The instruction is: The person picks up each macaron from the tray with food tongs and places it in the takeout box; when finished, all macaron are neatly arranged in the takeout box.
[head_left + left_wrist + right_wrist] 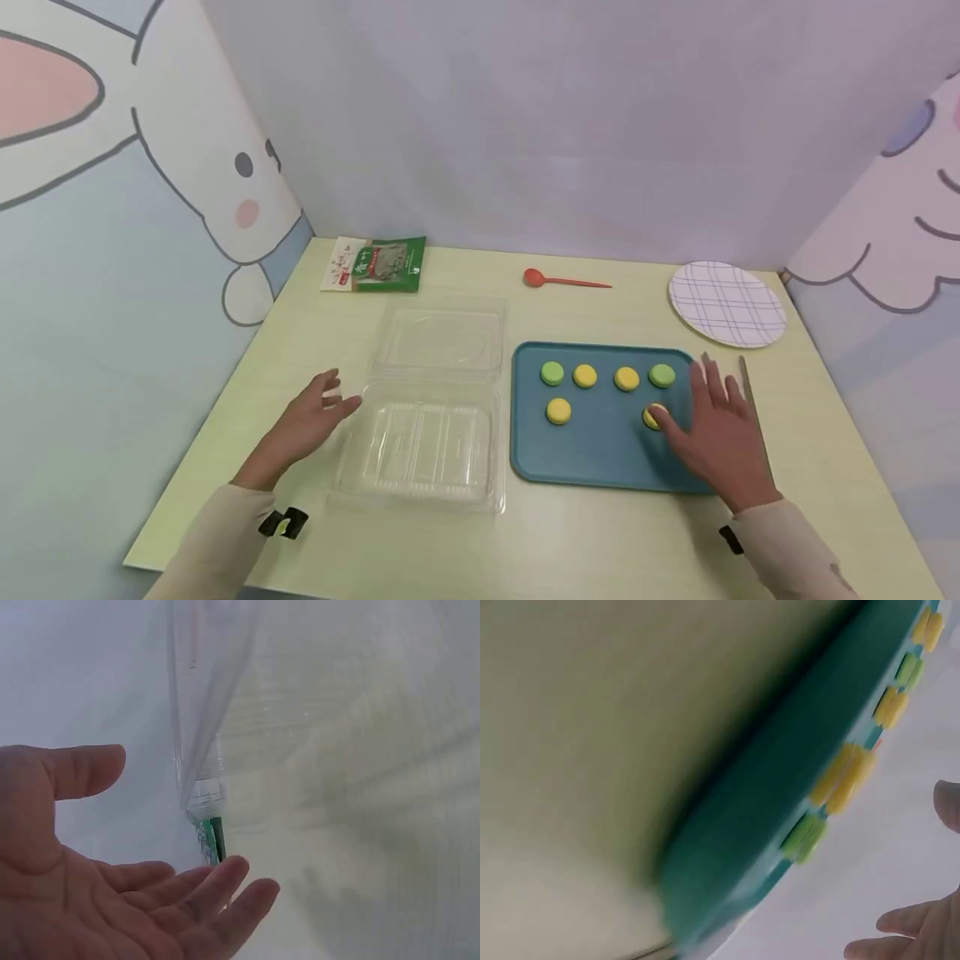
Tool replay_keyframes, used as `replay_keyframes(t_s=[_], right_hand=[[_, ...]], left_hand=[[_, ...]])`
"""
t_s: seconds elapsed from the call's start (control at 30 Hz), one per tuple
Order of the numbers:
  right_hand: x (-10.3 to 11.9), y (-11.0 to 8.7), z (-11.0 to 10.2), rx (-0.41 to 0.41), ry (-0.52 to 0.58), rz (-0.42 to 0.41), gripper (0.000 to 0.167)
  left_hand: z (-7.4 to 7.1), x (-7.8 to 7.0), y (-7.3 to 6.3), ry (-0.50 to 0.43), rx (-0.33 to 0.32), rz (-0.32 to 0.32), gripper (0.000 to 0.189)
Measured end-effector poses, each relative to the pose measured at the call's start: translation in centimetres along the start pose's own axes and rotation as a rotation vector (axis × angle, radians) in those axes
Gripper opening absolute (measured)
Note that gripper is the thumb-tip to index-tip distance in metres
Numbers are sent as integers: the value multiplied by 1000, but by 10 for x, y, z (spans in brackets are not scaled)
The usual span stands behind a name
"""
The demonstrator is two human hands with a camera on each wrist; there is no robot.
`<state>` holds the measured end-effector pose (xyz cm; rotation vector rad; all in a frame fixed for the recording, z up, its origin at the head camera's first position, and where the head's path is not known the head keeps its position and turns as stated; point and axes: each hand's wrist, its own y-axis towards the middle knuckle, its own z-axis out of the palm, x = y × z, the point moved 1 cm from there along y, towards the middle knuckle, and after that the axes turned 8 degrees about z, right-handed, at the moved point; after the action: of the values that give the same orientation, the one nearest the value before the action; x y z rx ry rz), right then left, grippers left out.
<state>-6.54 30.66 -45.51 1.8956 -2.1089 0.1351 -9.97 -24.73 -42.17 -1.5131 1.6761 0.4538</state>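
My left hand point(307, 421) hovers beside the left rim of a clear plastic clamshell box point(498, 467), fingers loosely bent and nothing in its grasp. The box lies opened out, its lid point(442, 375) folded back. In the left wrist view the palm and fingers point(240, 870) show bare. My right hand point(723, 437) is spread over the right end of a blue tray point(600, 462). Its thumb overlaps a yellow macaron point(651, 418) in the head view. Several more yellow macarons point(558, 411) and green macarons point(552, 373) sit on the tray.
A red spoon point(558, 280) lies behind the tray, near a checked plate point(727, 304) at the back right. Toward the back left is a green and white food packet point(386, 265). A long grey strip point(752, 400), partly covered by the right hand, lies right of the tray.
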Motion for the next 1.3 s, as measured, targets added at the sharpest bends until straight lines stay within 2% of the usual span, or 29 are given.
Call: replay_keyframes(t_s=[0.13,0.23,0.37,0.47,0.67,0.83,1.07,1.3], right_hand=[[-23,-5,-9,103,-24,114,95],[-44,-6,-20,182,-20,214,95],[-71,-5,-35,300,-21,325,98],[-88,-6,-41,403,-26,379,104],[-107,-11,-42,560,-8,404,111],[-110,-8,-39,595,-8,401,108],[-106,1,-34,568,5,354,103],[-101,-3,-29,572,20,442,109]], left_hand=[[-1,5,-5,-187,38,-68,74],[-1,8,-7,-267,55,-103,67],[2,12,-7,-284,85,-142,49],[4,13,-5,-279,102,-141,34],[8,11,2,-269,96,-102,23],[10,8,7,-256,94,-104,22],[9,7,10,-271,83,-105,27],[9,8,2,-269,103,-128,44]])
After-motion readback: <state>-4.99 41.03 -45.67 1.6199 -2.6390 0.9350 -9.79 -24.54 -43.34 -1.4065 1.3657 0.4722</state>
